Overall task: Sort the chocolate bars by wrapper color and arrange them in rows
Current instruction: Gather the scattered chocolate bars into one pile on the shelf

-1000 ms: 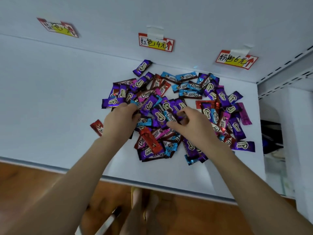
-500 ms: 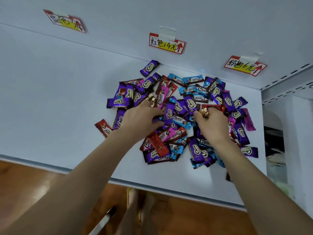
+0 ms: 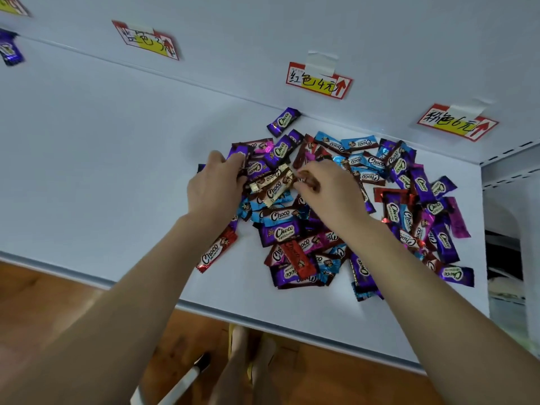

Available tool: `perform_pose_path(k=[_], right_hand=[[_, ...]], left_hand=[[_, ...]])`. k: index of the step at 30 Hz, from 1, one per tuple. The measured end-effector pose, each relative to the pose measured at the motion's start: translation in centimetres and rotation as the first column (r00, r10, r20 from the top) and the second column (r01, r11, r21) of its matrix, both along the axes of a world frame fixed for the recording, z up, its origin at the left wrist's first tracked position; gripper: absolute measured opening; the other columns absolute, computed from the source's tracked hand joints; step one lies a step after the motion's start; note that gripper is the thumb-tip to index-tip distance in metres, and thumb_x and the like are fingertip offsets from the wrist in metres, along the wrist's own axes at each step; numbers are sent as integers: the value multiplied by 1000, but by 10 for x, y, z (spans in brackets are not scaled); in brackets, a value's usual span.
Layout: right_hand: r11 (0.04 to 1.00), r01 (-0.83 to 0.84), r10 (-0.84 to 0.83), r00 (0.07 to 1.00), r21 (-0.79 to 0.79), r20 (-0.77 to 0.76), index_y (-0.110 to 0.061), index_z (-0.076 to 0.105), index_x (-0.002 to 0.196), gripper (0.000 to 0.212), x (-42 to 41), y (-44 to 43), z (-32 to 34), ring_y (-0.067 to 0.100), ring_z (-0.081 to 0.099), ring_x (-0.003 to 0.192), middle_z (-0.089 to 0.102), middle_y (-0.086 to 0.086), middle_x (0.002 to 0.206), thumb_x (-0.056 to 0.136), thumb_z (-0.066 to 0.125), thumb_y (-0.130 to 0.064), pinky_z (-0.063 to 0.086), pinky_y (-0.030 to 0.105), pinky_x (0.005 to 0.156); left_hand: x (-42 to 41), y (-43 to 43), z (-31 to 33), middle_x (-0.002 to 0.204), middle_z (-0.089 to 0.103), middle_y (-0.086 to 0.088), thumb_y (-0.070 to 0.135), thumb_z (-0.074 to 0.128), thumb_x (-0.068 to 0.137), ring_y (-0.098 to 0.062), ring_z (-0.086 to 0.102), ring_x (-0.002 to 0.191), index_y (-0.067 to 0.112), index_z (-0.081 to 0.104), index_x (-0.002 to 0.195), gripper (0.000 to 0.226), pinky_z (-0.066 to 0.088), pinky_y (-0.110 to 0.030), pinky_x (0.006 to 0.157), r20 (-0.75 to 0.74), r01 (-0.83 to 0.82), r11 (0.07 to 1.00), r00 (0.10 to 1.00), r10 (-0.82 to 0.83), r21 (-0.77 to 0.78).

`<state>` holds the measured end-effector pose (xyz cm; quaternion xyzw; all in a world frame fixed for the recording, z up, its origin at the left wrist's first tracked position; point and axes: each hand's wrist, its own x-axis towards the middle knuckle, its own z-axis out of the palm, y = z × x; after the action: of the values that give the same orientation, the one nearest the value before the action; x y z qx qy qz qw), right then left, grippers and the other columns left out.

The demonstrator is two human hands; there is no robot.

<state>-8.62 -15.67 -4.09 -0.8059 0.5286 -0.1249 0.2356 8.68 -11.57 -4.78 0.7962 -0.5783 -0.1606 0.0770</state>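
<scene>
While pile (image 3: pixel 280 229) rightward, open shelf (image 3: pixel 102 171) leftward.

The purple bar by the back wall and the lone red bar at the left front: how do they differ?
The purple bar has a purple wrapper, the red bar a red one. The purple bar lies behind the pile, by the back wall; the red bar lies left of the pile, nearer the front edge. Both read Choco and lie flat on the white shelf.

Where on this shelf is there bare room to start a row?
Bare: the shelf stretch left of the left hand, out to the far-left purple bar; the front strip between pile and shelf edge. Crowded: from that hand to the right wall.
</scene>
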Motion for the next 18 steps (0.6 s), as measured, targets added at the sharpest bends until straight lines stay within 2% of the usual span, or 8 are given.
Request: perform_pose_path(k=[4,6,8,11,13,15,16,18], right_hand=[[962,-169,190,978,212,-84,-19,54,126,46,23,-6,-1,19,50,104,47,4,118,83,65,-33,44,33,86],[961,-164,203,965,221,-166,-18,54,124,49,22,-9,-1,21,48,108,46,5,119,81,67,-36,42,33,84],[967,-170,203,964,189,-172,-15,57,117,45,15,-9,-1,20,48,101,47,2,107,79,67,-38,40,29,74],[985,1,-25,991,175,133,-13,59,91,22,-1,-3,3,14,51,77,51,-5,82,82,67,-31,34,16,60],[956,161,-231,929,246,289,-14,53,84,16,-12,2,6,7,49,69,52,-7,75,85,64,-26,34,9,60],[912,264,-364,875,314,321,-11,53,88,15,-24,5,6,9,54,70,57,-3,77,88,60,-24,41,11,66],[891,292,-406,854,348,325,-9,54,91,15,-29,6,6,10,59,71,62,1,79,89,58,-23,46,18,70],[849,314,-473,809,425,348,-9,52,94,6,-37,8,7,5,63,63,65,3,82,92,53,-15,51,24,67]], left_hand=[[5,-2,0,115,49,-15,15,46,97,-34,56,90,7,48,122,26,38,-37,67,-15,-54,998,998,54,-12],[8,-2,1,112,50,-15,11,45,96,-32,54,86,4,50,116,22,36,-35,65,-15,-80,996,997,79,-26],[8,-1,2,108,51,-15,13,46,96,-29,50,80,2,55,111,20,35,-34,64,-51,-69,995,997,66,-72],[-2,-4,4,107,53,-13,21,53,95,-28,54,88,3,61,108,24,41,-33,68,-139,90,989,985,-106,-115],[-14,-11,1,111,52,-10,28,55,93,-27,54,96,7,61,112,29,40,-32,71,-131,212,976,967,-217,-51],[-27,-19,-1,117,50,-9,33,56,92,-27,54,102,9,57,117,34,40,-33,73,-100,267,963,960,-261,46],[-33,-22,-2,119,48,-9,34,56,92,-28,54,103,10,56,119,36,39,-33,72,-80,282,956,958,-275,81],[-41,-28,-2,121,47,-10,35,56,92,-28,55,104,13,53,123,38,40,-34,73,-53,304,943,952,-300,131]])
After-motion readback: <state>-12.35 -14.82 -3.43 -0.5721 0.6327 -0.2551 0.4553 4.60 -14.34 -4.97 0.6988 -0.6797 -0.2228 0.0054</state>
